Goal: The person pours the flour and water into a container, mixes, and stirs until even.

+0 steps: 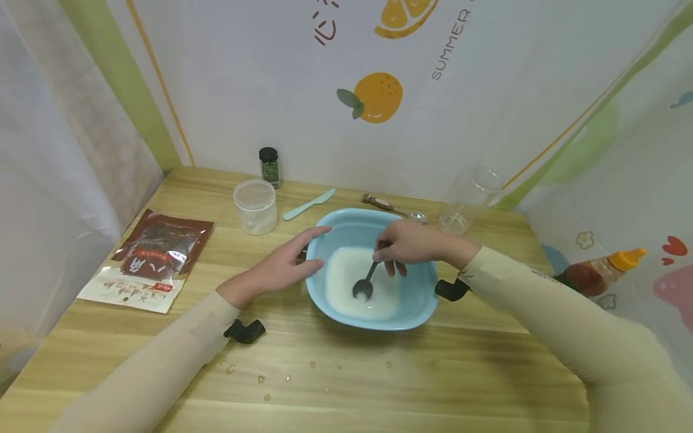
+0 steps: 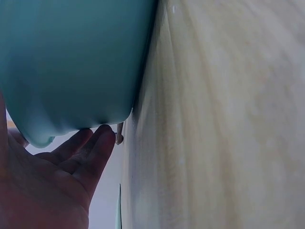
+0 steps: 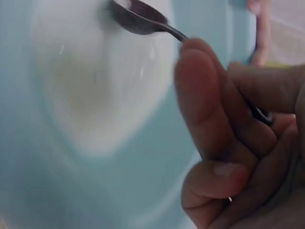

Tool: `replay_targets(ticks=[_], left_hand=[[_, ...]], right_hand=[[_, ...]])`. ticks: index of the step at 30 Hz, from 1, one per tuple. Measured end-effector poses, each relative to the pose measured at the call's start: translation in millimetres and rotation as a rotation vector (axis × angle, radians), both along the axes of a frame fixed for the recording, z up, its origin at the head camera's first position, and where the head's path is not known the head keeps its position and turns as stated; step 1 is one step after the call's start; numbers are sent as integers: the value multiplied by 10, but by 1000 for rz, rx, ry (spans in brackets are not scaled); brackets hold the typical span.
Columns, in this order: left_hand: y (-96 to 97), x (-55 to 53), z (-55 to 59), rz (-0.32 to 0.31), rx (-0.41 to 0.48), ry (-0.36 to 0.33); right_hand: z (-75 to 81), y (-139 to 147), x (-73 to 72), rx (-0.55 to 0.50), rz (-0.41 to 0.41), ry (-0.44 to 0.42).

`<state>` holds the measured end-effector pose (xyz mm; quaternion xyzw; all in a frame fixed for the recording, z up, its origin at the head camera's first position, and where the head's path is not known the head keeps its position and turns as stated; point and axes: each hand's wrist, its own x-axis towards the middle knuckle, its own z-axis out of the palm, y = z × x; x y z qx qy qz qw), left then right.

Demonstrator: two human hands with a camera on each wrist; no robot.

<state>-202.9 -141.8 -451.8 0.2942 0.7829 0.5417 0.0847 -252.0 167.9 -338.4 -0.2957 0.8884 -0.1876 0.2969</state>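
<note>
A light blue basin [image 1: 419, 294] with white liquid [image 1: 344, 267] in its bottom stands on the wooden table. My left hand [image 1: 273, 267] grips its left rim; in the left wrist view, fingers [image 2: 95, 157] touch the outer wall. Over the basin, my right hand [image 1: 414, 242] pinches a dark spoon [image 1: 370, 275] by its handle. The spoon slants down, its bowl at the liquid's surface with a little white stuff on it. From the right wrist view, the spoon [image 3: 138, 21] shows beyond the curled fingers, which hide part of its handle.
Behind the basin lie a pale green plastic knife [image 1: 308, 204] and a brown-handled metal spoon [image 1: 379, 202]. A clear tub [image 1: 255, 207], a spice jar [image 1: 269, 168] and a brown packet [image 1: 148, 258] are leftward. A clear container [image 1: 465, 201] and sauce bottle [image 1: 595, 273] stand right. Droplets [image 1: 261, 379] dot the front.
</note>
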Motion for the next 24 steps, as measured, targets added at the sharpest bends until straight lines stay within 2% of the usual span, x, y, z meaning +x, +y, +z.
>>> replay_targets(ticks=[2,4,6,8,10,15,19,22,24], left_hand=[[-6,1,-16,1,5,-1],[-9,3,-33,2,6,-1],[-9,-1,-52,4,7,2],[-7,-1,-52,4,6,3],[-6,0,-40,2,7,4],[-21,10,-6,4,2,3],[-30,15,-12,5,3,1],[-23,7,-13,3,4,1],[-20,6,-6,6,1,-1]], right_hand=[[-16,-64,-11,-38,-3,-4],[-22,-89,-33,-55,-40,37],[-21,-67,-59,-46,-91,82],[-13,-19,-72,-24,-132,91],[-5,18,-69,-3,-143,61],[-28,-45,-37,-52,-69,-32],[-41,-100,-74,-54,-114,50],[-32,-22,-138,2,-187,117],[-26,37,-178,26,-224,124]])
